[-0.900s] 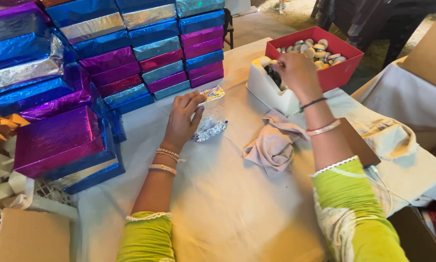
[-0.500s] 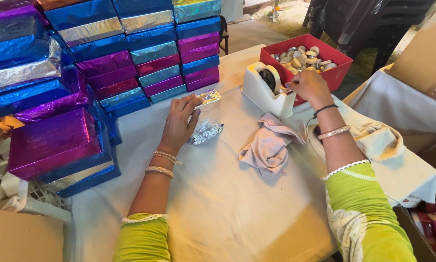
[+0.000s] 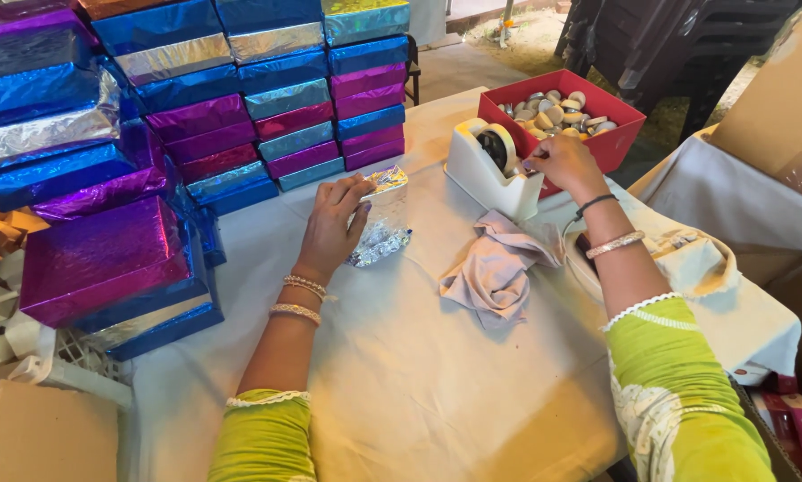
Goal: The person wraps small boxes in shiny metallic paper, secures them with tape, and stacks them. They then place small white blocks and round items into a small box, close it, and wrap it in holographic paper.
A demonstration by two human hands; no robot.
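Observation:
My left hand [image 3: 331, 223] rests on a small object wrapped in silver foil [image 3: 379, 219] in the middle of the cloth-covered table [image 3: 401, 375], fingers holding the foil against it. My right hand [image 3: 563, 165] is at the white tape dispenser [image 3: 490, 170], fingertips pinched at the tape roll's edge. Behind the dispenser stands a red box [image 3: 588, 134] full of small round pale pieces.
Stacks of boxes wrapped in blue, purple and silver foil [image 3: 240, 98] line the table's left and back. A crumpled grey cloth [image 3: 499, 268] lies beside the dispenser. Cardboard cartons [image 3: 776, 107] stand at the right, another at bottom left [image 3: 49, 433].
My right hand drew back from the red box and came down to the tape dispenser. My left hand stayed on the foil-wrapped object.

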